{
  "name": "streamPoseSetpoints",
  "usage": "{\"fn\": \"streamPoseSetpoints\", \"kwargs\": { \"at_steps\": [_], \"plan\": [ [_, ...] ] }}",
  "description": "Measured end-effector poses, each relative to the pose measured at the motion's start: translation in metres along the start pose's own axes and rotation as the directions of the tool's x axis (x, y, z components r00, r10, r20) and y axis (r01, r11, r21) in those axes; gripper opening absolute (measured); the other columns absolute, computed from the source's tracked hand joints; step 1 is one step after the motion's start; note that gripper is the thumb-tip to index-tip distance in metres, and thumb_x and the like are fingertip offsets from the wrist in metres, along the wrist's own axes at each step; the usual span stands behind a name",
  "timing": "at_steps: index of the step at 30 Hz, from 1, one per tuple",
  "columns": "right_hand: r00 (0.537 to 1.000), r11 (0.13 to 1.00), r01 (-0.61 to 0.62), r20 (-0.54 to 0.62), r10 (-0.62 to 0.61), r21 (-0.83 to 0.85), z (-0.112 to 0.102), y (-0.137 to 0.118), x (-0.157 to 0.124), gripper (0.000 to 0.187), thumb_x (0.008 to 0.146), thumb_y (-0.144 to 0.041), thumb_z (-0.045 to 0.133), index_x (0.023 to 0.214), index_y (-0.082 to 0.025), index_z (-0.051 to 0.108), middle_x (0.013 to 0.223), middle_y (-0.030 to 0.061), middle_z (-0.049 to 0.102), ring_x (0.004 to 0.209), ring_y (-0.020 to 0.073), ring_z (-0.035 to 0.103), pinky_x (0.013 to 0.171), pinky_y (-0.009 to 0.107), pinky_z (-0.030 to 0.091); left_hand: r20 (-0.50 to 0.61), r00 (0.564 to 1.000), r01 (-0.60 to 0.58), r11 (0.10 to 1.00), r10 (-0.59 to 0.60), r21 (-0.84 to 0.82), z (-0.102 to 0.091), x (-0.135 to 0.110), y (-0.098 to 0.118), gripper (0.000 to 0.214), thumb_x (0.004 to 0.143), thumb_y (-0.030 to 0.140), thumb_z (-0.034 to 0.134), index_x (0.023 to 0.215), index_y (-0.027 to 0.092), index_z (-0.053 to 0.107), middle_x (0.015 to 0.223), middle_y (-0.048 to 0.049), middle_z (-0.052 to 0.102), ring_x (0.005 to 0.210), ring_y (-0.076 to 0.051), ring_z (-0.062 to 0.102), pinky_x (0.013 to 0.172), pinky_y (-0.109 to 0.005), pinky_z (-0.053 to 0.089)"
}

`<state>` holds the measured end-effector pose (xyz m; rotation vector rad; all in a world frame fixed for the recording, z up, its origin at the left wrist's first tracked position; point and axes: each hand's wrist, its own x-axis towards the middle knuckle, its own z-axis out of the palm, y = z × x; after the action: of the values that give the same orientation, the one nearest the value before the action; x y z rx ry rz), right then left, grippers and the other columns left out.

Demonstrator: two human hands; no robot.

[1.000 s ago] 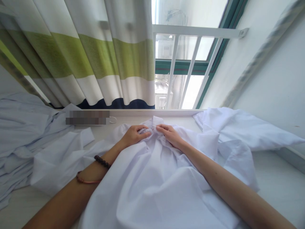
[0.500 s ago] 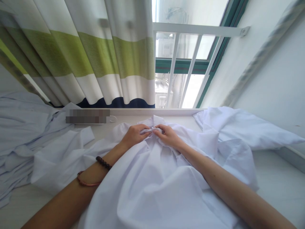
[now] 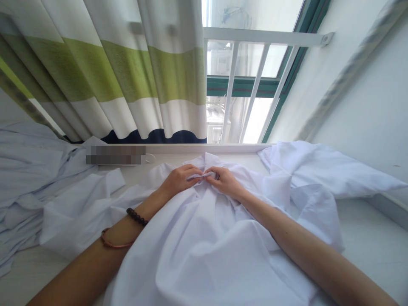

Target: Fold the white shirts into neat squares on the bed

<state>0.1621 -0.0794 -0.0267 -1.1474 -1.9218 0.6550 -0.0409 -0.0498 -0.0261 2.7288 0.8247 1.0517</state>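
A white shirt (image 3: 210, 242) lies spread over a white table (image 3: 366, 238), its collar end toward the window. My left hand (image 3: 180, 180) and my right hand (image 3: 225, 180) meet at the collar. Both pinch a small fold of the shirt's cloth between fingers and thumb, fingertips almost touching. My left wrist wears a dark bead bracelet (image 3: 136, 216) and a thin reddish band. One sleeve (image 3: 83, 208) of the shirt stretches to the left.
More pale garments are heaped at the left (image 3: 28, 170) and a white one at the right (image 3: 325, 168). A striped green, white and navy curtain (image 3: 127, 76) hangs behind. A barred window (image 3: 248, 85) and a white wall (image 3: 366, 85) close off the back.
Both hands have drawn a little closer together on the collar and gathered the cloth tighter. The view has shifted slightly downward.
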Motion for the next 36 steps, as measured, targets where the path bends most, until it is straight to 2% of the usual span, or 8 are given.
{"fn": "streamPoseSetpoints", "kwargs": {
  "at_steps": [5, 7, 11, 17, 22, 28, 31, 36],
  "plan": [
    [0.998, 1.0, -0.008, 0.061, 0.007, 0.008, -0.002, -0.001, -0.001, 0.019, 0.078, -0.024, 0.056, 0.089, -0.016, 0.07, 0.07, -0.0006, 0.065, 0.059, 0.0115, 0.049, 0.062, 0.024, 0.04, 0.061, 0.993, -0.11, 0.991, 0.105, 0.082, -0.001, 0.0, -0.004, 0.017, 0.089, 0.03, 0.056, 0.092, 0.017, 0.067, 0.101, -0.0069, 0.067, 0.089, -0.016, 0.064, 0.081, -0.025, 0.049],
    [0.997, 1.0, -0.005, 0.078, 0.003, 0.026, -0.002, -0.002, 0.0, 0.019, 0.078, -0.023, 0.056, 0.089, -0.016, 0.07, 0.076, 0.0011, 0.068, 0.065, 0.0129, 0.053, 0.065, 0.025, 0.041, 0.099, 0.99, -0.108, 0.992, 0.101, 0.071, 0.0, 0.001, -0.004, 0.017, 0.089, 0.031, 0.054, 0.092, 0.018, 0.065, 0.099, -0.0057, 0.067, 0.09, -0.016, 0.064, 0.08, -0.024, 0.049],
    [0.998, 0.997, -0.012, 0.062, 0.008, 0.077, -0.005, 0.001, 0.002, 0.019, 0.079, -0.024, 0.058, 0.09, -0.017, 0.071, 0.085, 0.0024, 0.068, 0.072, 0.014, 0.055, 0.07, 0.026, 0.041, 0.109, 0.994, 0.017, 0.999, -0.013, -0.031, 0.004, 0.003, -0.001, 0.015, 0.088, 0.031, 0.051, 0.09, 0.018, 0.059, 0.09, -0.0043, 0.065, 0.083, -0.016, 0.062, 0.075, -0.025, 0.048],
    [0.992, 0.997, -0.067, 0.107, 0.065, 0.022, -0.007, 0.005, 0.006, 0.022, 0.074, -0.032, 0.065, 0.089, -0.017, 0.068, 0.071, -0.0024, 0.056, 0.062, 0.0115, 0.044, 0.06, 0.025, 0.036, 0.134, 0.962, 0.258, 0.954, -0.239, -0.155, 0.002, 0.005, 0.002, 0.018, 0.082, 0.033, 0.056, 0.088, 0.018, 0.062, 0.071, 0.0032, 0.059, 0.06, -0.011, 0.048, 0.062, -0.022, 0.04],
    [0.999, 0.998, 0.023, 0.036, -0.021, -0.063, 0.002, 0.005, 0.005, 0.016, 0.074, -0.03, 0.066, 0.081, -0.017, 0.062, 0.073, -0.0014, 0.055, 0.065, 0.0129, 0.048, 0.065, 0.027, 0.038, 0.176, 0.92, 0.381, 0.903, -0.349, -0.199, -0.002, 0.005, 0.004, 0.025, 0.079, 0.04, 0.057, 0.089, 0.018, 0.064, 0.065, 0.0052, 0.054, 0.057, -0.011, 0.042, 0.058, -0.022, 0.035],
    [0.99, 0.986, 0.12, -0.056, -0.127, -0.113, 0.007, 0.003, -0.001, 0.013, 0.083, -0.031, 0.059, 0.087, -0.018, 0.061, 0.087, 0.0037, 0.057, 0.081, 0.0175, 0.054, 0.075, 0.03, 0.042, 0.156, 0.896, 0.439, 0.878, -0.415, -0.191, -0.003, 0.007, 0.009, 0.032, 0.079, 0.046, 0.057, 0.089, 0.017, 0.063, 0.063, 0.0055, 0.051, 0.056, -0.011, 0.041, 0.053, -0.021, 0.034],
    [0.987, 0.987, 0.123, -0.094, -0.133, -0.103, 0.007, 0.004, -0.002, 0.01, 0.083, -0.028, 0.061, 0.087, -0.019, 0.063, 0.089, 0.0037, 0.057, 0.078, 0.0159, 0.054, 0.073, 0.028, 0.042, 0.156, 0.899, 0.434, 0.882, -0.409, -0.186, -0.002, 0.008, 0.008, 0.032, 0.079, 0.046, 0.057, 0.09, 0.016, 0.062, 0.064, 0.0044, 0.054, 0.057, -0.012, 0.046, 0.055, -0.022, 0.038],
    [0.996, 0.994, 0.08, -0.039, -0.083, -0.072, 0.004, 0.005, 0.0, 0.012, 0.081, -0.018, 0.063, 0.091, -0.018, 0.069, 0.078, 0.0008, 0.061, 0.07, 0.014, 0.053, 0.069, 0.026, 0.04, 0.096, 0.967, 0.254, 0.929, -0.236, -0.27, -0.002, 0.007, 0.008, 0.022, 0.079, 0.037, 0.06, 0.086, 0.017, 0.06, 0.093, -0.003, 0.065, 0.084, -0.016, 0.06, 0.08, -0.026, 0.046]
  ]
}}
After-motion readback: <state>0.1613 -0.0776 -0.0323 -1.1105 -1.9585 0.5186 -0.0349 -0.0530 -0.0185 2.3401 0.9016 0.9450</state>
